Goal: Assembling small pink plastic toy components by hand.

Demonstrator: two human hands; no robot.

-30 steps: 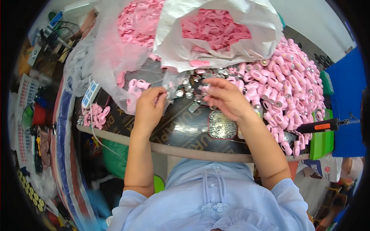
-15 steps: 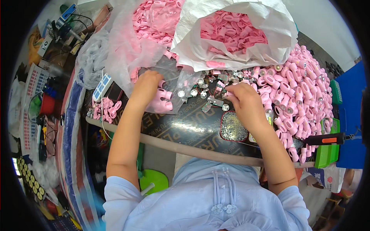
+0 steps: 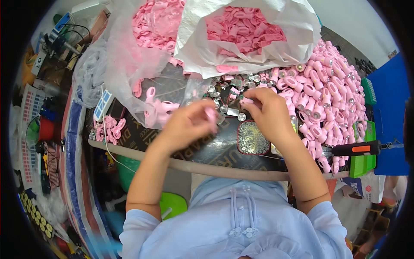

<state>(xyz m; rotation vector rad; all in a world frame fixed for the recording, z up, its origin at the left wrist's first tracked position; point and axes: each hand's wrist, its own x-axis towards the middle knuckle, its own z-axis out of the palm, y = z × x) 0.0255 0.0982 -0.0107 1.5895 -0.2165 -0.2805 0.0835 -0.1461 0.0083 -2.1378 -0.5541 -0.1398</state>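
Over the middle of the dark table, my left hand (image 3: pixel 189 125) is closed round a pink plastic housing (image 3: pixel 211 115), slightly blurred by motion. My right hand (image 3: pixel 269 110) pinches a small pink-ended part (image 3: pixel 246 100) between thumb and forefinger. Around its fingertips lie small assemblies with clear round lenses (image 3: pixel 242 116) and metal pieces. Several loose pink housings (image 3: pixel 161 111) rest on a clear plastic bag to the left of my left hand. Just below my right hand sits a red-rimmed tray (image 3: pixel 253 138) of tiny metal parts.
A white sack (image 3: pixel 297 47) of pink pieces stands at the back, beside a clear bag (image 3: pixel 125 64) holding more. A heap of pink torch-shaped bodies (image 3: pixel 332 90) covers the right. There a black-and-orange screwdriver (image 3: pixel 355 149) hangs near a green basket (image 3: pixel 364 159). Small pink parts (image 3: pixel 110 129) lie left.
My left hand has moved right and nearer me from the clear bag, now with a pink housing in it. My right hand stays by the lens assemblies. The whole view has shifted slightly.
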